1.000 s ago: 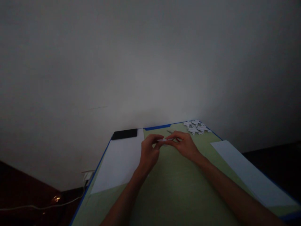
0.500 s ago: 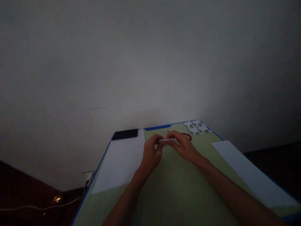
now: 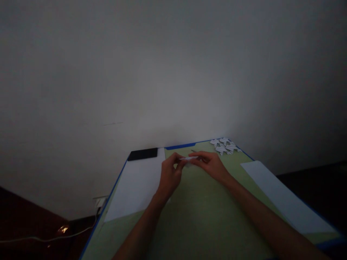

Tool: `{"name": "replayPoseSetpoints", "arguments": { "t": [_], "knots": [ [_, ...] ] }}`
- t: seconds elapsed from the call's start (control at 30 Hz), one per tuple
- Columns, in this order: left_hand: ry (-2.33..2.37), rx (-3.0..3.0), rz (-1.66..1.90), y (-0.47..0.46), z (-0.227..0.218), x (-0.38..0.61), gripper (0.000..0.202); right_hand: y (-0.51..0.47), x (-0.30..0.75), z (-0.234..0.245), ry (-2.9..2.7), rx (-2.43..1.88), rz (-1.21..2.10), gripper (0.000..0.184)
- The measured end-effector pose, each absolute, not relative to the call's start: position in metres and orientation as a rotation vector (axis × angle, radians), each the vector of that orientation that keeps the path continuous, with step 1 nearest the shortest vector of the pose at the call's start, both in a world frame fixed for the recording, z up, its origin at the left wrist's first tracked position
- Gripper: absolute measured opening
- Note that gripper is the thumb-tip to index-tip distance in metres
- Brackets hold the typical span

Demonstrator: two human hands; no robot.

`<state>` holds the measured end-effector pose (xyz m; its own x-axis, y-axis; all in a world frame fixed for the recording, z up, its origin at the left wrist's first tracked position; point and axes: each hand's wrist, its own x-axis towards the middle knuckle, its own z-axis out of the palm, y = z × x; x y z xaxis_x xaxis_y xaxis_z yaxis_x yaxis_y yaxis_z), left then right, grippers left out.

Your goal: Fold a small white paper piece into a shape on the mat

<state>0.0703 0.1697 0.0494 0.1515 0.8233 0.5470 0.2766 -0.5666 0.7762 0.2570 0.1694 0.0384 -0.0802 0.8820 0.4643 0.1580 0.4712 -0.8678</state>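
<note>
A: What lies at the left of the table (image 3: 195, 224)?

B: At 10 o'clock from the hands, a dark phone (image 3: 142, 154) at the far edge; a white sheet (image 3: 137, 187) runs from it toward the near side. Both lie well apart from the work.

A: And the centre?

B: The left hand (image 3: 169, 177) and right hand (image 3: 211, 165) meet over the green mat, each pinching one end of a small folded paper strip (image 3: 189, 158), fingers closed on it. The strip is held just above the mat, near the far edge.

A: How does such a strip handle?

B: Judged from its look, it is very light, thin and limp, creases readily and tears under a hard pull. The ends, between thumb and forefinger, are the sound place to hold; a grip at the middle would likely bend it.

A: What lies to the right?

B: At 1 o'clock, a heap of folded pieces (image 3: 225, 145) in the far corner; at 4 o'clock, a second sheet (image 3: 282, 200) along the right edge. A thin dark object just beyond the hands is too dim to identify.

A: Does anything obstruct?

B: Nothing touches the strip but the fingers; the mat around the hands shows no obstacle.
</note>
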Motion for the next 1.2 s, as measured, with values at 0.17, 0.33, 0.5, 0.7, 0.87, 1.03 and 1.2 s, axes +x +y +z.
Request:
{"name": "replayPoseSetpoints", "arguments": {
  "t": [0.17,0.33,0.5,0.7,0.87,1.03,1.2],
  "knots": [
    [1.003,1.72,1.368,0.176,0.048,0.069,0.015,0.174,0.259,0.035,-1.457,-0.908,0.864,0.031],
    [0.903,1.523,1.386,0.177,0.047,0.073,0.025,0.177,0.257,0.034,-1.413,-0.895,0.897,0.035],
    [0.946,1.541,1.463,0.175,0.05,0.074,0.021,0.176,0.256,0.035,-1.378,-0.89,0.936,0.035],
    [0.961,1.692,1.478,0.167,0.054,0.075,0.019,0.174,0.259,0.037,-1.431,-0.906,0.894,0.028],
    [0.965,1.827,1.496,0.163,0.056,0.076,0.014,0.177,0.258,0.03,-1.51,-0.884,0.823,0.029],
    [1.011,1.936,1.501,0.162,0.056,0.076,0.01,0.17,0.255,0.033,-1.646,-0.834,0.706,0.038],
    [0.989,1.977,1.478,0.163,0.054,0.075,0.01,0.161,0.256,0.043,-1.704,-0.745,0.677,0.033]
  ]
}}
